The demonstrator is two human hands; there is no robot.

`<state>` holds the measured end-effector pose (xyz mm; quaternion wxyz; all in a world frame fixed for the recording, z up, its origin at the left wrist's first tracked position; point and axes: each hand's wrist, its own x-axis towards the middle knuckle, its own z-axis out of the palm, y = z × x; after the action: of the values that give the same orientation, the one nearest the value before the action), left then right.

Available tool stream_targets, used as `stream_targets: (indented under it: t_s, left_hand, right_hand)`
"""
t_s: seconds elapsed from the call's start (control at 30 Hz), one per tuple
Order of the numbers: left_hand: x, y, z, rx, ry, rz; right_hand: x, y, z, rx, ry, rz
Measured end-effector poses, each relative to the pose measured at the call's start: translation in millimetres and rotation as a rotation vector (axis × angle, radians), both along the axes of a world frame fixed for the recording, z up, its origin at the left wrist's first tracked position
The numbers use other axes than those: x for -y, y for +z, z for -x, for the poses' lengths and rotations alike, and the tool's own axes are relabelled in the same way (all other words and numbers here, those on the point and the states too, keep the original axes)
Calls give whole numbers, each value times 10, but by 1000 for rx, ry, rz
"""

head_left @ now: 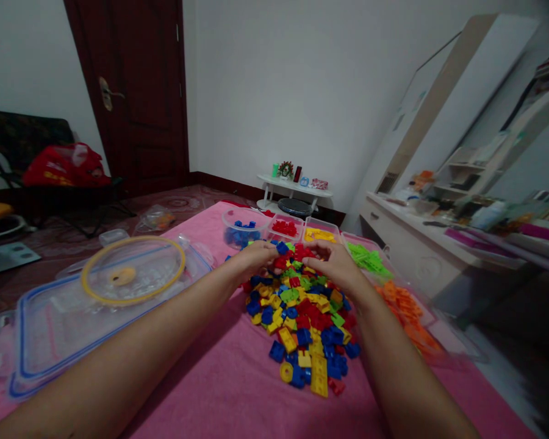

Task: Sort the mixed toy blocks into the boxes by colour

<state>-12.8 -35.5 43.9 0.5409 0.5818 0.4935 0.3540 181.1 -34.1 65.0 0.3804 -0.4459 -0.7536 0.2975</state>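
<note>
Hiding some bricks [308, 314]; both hands [256, 256] [335, 263]

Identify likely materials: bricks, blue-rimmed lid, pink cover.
Bricks: probably hard plastic, fairly smooth; saturated solid colors, molded shapes.
Blue-rimmed lid: likely plastic, translucent; pink faintly shows through.
Pink cover: looks like fabric, matte; soft creases, no sharp reflections.

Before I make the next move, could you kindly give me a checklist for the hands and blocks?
1. Left hand and right hand at the mixed block pile: ok.
2. Firm grip on the blue block by the left hand: cannot tell.
3. Whole pile visible: not ok; hands cover part.
4. Red blocks and yellow blocks in separate containers: ok.
5. Yellow-rimmed round lid away from the pile: ok.
</note>
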Motion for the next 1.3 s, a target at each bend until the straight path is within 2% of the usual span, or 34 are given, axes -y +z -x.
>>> stream_targets:
  t_s: [0.07, 0.2, 0.27, 0.4, 0.57, 0.7, 0.77, 0.93, 1.03, 1.17, 1.3]
  left_hand:
    - [14, 6, 2, -196, 51, -100]
    - [68, -13, 8, -790, 263, -588]
    - [96, -29, 3, -942, 303, -702]
    - [78, -48, 8, -933, 262, -743]
    - [-3, -36, 59, -755, 268, -720]
    - [-21, -46, 63, -654, 297, -708]
    - [-24, -52, 46, -539, 275, -605]
    - [-22, 7, 17, 91, 150, 26]
    - [-17, 50, 44, 352, 43, 273]
    - [-10, 46, 68, 537, -130, 476]
    - [7, -23, 12, 642, -259, 544]
  right_hand:
    - [28, 33, 29, -5, -22, -11]
    - [75, 52, 96, 32, -88, -47]
    - [105, 38, 146, 31, -64, -70]
    - [128, -55, 226, 90, -7, -110]
    - [47, -185, 148, 374, -200, -142]
    - [1, -216, 76, 459, -216, -134]
    - [-8, -221, 84, 432, -209, -148]
    - [36, -177, 181, 78, -154, -223]
    - [110, -105, 248, -65, -177, -258]
    - [176, -77, 339, -281, -187, -148]
    - [170, -143, 403, -381, -118, -82]
